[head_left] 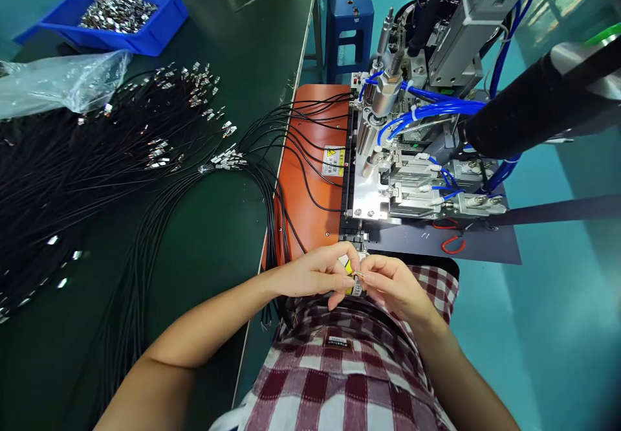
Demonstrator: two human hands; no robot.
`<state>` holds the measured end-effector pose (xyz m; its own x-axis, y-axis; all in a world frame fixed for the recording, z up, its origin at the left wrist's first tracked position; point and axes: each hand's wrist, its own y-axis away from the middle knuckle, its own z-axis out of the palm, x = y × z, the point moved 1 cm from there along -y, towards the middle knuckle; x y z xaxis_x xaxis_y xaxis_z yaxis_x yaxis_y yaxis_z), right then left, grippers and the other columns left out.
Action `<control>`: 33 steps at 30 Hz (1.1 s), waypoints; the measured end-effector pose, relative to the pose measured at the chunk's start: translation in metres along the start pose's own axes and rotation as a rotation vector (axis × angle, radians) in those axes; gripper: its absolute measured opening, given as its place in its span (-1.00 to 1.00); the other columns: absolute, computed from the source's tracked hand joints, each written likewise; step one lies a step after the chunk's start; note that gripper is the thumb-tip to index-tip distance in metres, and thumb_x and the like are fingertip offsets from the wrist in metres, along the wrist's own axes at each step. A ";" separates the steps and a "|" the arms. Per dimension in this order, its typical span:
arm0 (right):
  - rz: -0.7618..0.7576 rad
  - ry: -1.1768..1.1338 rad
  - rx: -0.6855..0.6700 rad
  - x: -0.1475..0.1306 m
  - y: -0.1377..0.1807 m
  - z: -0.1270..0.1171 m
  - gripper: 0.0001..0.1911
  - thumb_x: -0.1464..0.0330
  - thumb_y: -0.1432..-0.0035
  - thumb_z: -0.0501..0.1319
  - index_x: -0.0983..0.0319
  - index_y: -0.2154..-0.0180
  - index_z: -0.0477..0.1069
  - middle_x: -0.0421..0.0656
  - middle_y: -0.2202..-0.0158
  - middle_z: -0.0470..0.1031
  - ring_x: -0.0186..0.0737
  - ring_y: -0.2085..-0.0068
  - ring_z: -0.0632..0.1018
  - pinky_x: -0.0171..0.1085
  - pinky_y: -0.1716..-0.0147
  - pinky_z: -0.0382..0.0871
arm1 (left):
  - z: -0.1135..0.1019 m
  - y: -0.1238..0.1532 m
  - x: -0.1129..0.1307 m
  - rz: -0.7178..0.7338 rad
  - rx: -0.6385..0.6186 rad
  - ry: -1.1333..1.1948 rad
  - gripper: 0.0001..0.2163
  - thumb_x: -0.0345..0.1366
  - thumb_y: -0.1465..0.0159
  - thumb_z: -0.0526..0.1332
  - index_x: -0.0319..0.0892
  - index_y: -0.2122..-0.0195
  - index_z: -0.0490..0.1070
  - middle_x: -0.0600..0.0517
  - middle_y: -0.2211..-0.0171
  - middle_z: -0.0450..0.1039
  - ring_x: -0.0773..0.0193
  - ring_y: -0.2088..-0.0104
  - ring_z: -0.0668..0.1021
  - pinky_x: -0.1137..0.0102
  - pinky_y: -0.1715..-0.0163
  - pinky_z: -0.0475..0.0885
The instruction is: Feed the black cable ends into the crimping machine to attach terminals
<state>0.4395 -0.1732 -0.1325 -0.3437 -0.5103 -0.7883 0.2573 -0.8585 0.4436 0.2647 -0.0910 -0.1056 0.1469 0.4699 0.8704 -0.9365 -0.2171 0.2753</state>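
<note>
My left hand (317, 272) is closed in a pinch near the front of the machine, its fingertips almost meeting those of my right hand (395, 285). Between them shows the thin, light-coloured wire end (359, 274), gripped by the fingers of both hands. A labelled plate with yellow on it is partly hidden behind my fingers. Just beyond the hands, several black cables (315, 191) run across the orange board (310, 227) into the edge of the machine (369, 185). More black cables hang over the table edge beside my left wrist.
On the green table (218, 276) lie a cable bundle with metal connectors (229, 159), a large cable pile (72, 153), a plastic bag (92, 81) and a blue bin (160, 30) of metal parts. Red-handled snips (453, 243) lie right of the machine. A blue stool (349, 10) stands behind.
</note>
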 end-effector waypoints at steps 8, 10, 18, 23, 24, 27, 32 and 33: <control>0.003 -0.167 -0.039 0.003 0.000 0.012 -0.72 0.18 -0.08 0.31 0.27 0.43 0.38 -0.28 0.55 0.28 -0.51 0.63 0.14 -0.41 0.67 -0.07 | -0.001 -0.002 -0.002 0.027 0.125 0.059 -0.73 -0.17 -0.25 0.25 -0.19 0.16 0.23 0.10 0.50 0.41 0.56 0.70 0.22 0.60 0.71 0.04; -0.019 -0.213 -0.016 0.003 -0.001 0.015 -0.73 0.21 -0.11 0.30 0.28 0.42 0.38 -0.27 0.54 0.27 -0.50 0.60 0.14 -0.41 0.66 -0.06 | 0.001 -0.002 -0.003 0.018 0.231 0.066 -0.73 -0.17 -0.22 0.28 -0.22 0.19 0.30 0.10 0.47 0.40 0.59 0.72 0.23 0.61 0.75 0.05; -0.146 -0.128 0.191 0.009 0.002 0.020 -0.74 0.18 -0.17 0.24 0.26 0.33 0.42 -0.30 0.54 0.28 -0.49 0.62 0.19 -0.39 0.63 0.00 | 0.009 -0.004 -0.007 0.035 0.481 0.191 -0.78 -0.18 -0.26 0.24 -0.25 0.23 0.37 0.09 0.54 0.45 0.59 0.77 0.24 0.61 0.77 -0.02; -0.220 0.017 0.324 0.005 0.001 0.028 -0.75 0.21 -0.10 0.29 0.26 0.29 0.42 -0.32 0.61 0.28 -0.46 0.62 0.23 -0.39 0.63 0.08 | 0.010 -0.003 -0.005 0.050 0.491 0.213 -0.81 -0.22 -0.27 0.22 -0.27 0.23 0.37 0.06 0.53 0.47 0.59 0.78 0.23 0.59 0.75 -0.04; -0.232 0.030 0.345 0.004 0.000 0.030 -0.74 0.20 -0.08 0.30 0.26 0.30 0.42 -0.31 0.60 0.30 -0.46 0.62 0.24 -0.39 0.63 0.09 | 0.010 -0.003 -0.004 0.050 0.496 0.211 -0.81 -0.23 -0.27 0.22 -0.27 0.23 0.37 0.06 0.53 0.47 0.59 0.78 0.23 0.59 0.75 -0.03; -0.250 0.053 0.382 0.001 -0.003 0.033 -0.75 0.21 -0.07 0.31 0.27 0.34 0.42 -0.29 0.59 0.31 -0.46 0.61 0.24 -0.40 0.63 0.09 | 0.011 -0.004 -0.004 0.055 0.498 0.205 -0.82 -0.24 -0.28 0.21 -0.26 0.21 0.36 0.07 0.54 0.46 0.59 0.78 0.22 0.59 0.74 -0.02; -0.286 0.016 0.396 0.003 -0.008 0.035 -0.79 0.25 -0.08 0.31 0.26 0.37 0.40 -0.27 0.52 0.34 -0.48 0.60 0.26 -0.41 0.62 0.14 | 0.011 -0.003 -0.004 0.064 0.487 0.187 -0.84 -0.25 -0.29 0.20 -0.23 0.22 0.30 0.08 0.54 0.46 0.57 0.77 0.22 0.59 0.75 -0.03; -0.295 0.003 0.395 0.003 -0.008 0.036 -0.80 0.26 -0.08 0.31 0.26 0.38 0.40 -0.28 0.52 0.33 -0.48 0.60 0.26 -0.41 0.62 0.14 | 0.011 -0.002 -0.004 0.070 0.479 0.187 -0.84 -0.25 -0.29 0.20 -0.23 0.22 0.29 0.08 0.54 0.46 0.57 0.77 0.22 0.60 0.75 -0.04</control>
<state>0.4041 -0.1695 -0.1232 -0.3481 -0.2432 -0.9054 -0.2126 -0.9201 0.3289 0.2701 -0.1022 -0.1052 -0.0113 0.5753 0.8179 -0.6847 -0.6006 0.4130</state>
